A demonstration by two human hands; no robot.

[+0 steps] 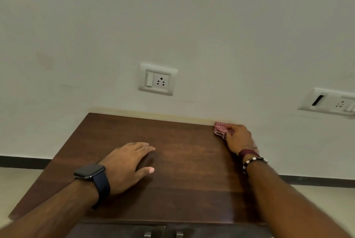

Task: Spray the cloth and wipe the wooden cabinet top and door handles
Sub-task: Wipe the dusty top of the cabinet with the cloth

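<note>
From the head camera I see my right hand (239, 138) closed over the red checked cloth (221, 129), pressing it onto the far right corner of the wooden cabinet top (182, 180) — right against the wall (172, 16). My left hand (126, 162) lies flat on the top, fingers spread, holding nothing. Two metal door handles (148, 235) peek in at the bottom edge — untouched.
</note>
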